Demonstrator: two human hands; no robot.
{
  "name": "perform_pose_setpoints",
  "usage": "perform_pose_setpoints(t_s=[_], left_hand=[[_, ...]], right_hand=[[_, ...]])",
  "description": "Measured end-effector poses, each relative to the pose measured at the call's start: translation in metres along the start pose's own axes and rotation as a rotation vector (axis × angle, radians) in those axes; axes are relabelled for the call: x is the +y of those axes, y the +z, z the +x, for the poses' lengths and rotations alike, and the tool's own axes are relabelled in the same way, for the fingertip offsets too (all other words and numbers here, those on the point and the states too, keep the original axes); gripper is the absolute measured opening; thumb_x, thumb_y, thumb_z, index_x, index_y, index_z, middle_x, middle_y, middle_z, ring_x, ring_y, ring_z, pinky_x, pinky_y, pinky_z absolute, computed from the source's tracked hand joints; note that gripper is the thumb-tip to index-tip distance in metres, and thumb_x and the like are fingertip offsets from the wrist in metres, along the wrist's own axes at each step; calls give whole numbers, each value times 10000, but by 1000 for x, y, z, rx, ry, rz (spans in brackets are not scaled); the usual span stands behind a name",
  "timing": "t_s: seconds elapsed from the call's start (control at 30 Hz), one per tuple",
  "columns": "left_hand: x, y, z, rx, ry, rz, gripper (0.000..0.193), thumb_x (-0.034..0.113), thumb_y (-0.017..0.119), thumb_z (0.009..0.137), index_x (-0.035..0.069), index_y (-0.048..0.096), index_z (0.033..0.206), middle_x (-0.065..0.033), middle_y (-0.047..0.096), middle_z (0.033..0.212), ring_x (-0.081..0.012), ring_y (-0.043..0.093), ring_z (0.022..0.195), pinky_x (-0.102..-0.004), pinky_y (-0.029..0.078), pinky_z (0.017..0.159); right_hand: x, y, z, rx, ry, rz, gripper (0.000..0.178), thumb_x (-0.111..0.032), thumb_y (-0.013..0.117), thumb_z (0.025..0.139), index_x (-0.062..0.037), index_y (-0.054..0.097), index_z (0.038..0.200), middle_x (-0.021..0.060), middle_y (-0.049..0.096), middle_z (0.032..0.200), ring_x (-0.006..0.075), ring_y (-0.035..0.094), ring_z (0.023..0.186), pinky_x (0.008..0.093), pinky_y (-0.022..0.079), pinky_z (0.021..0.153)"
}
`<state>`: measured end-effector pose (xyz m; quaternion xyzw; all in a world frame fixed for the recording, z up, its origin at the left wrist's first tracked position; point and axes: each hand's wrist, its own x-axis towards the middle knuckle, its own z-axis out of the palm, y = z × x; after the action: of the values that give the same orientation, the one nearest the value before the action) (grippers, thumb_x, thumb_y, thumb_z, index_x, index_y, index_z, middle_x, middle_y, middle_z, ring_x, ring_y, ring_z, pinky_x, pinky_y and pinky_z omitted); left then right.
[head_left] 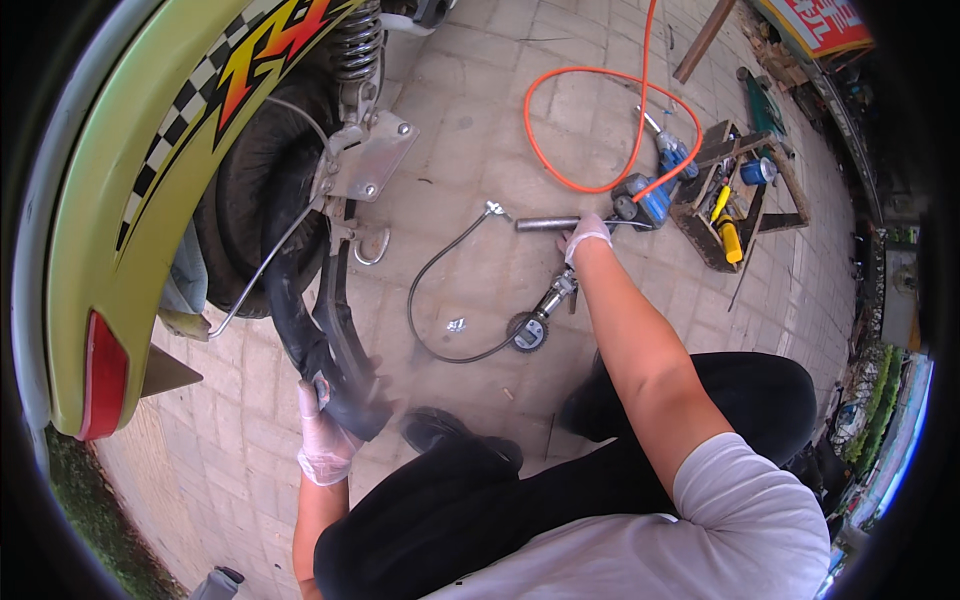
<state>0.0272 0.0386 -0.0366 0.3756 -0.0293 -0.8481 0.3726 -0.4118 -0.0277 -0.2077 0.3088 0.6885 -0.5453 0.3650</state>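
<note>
My left hand (328, 437), in a thin clear glove, is closed round the lower end of a black rubber inner tube (288, 290). The tube hangs out beside the scooter's rear wheel (240, 180); a small patch-like mark shows near my thumb. My right hand (586, 236), gloved too, reaches down to the paving at the end of a grey metal rod (545, 224); its fingers are mostly hidden, so I cannot see whether they grip it. Below this hand lies a tyre inflator gauge (530, 331) with a black hose (415, 300) curving to a metal chuck (493, 209).
A yellow-green scooter body (110, 220) fills the left side. An orange air hose (527, 110) loops to a blue air tool (648, 200). Right of it stands an open wooden tool tray (690, 222) with a yellow-handled tool (729, 240). A crumpled silvery scrap (456, 325) lies on the paving.
</note>
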Motion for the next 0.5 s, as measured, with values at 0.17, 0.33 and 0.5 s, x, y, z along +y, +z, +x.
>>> perform_pose_setpoints(t_s=[0.17,0.33,0.5], left_hand=[[6,-13,1,190,-6,21,679,531,608,897,42,484,1352,-180,617,1193,-301,651,974,-459,577,832],[10,-10,20,259,-178,-15,477,566,600,872,191,627,1164,-32,671,1072,-222,626,950,-432,514,760],[22,2,41,297,-239,35,561,566,605,881,64,618,1132,-80,672,972,-246,654,812,-379,561,684]], right_hand=[[32,-8,-49,-366,-521,-53,271,-98,482,894,-19,539,1146,135,574,956,235,610,839,355,537,758],[69,5,-138,-903,-875,-824,486,-405,656,916,17,555,1137,81,598,838,156,600,710,292,492,618],[63,1,-202,-1427,-919,-1259,529,-482,524,970,28,537,1111,243,624,918,398,618,886,455,480,801]])
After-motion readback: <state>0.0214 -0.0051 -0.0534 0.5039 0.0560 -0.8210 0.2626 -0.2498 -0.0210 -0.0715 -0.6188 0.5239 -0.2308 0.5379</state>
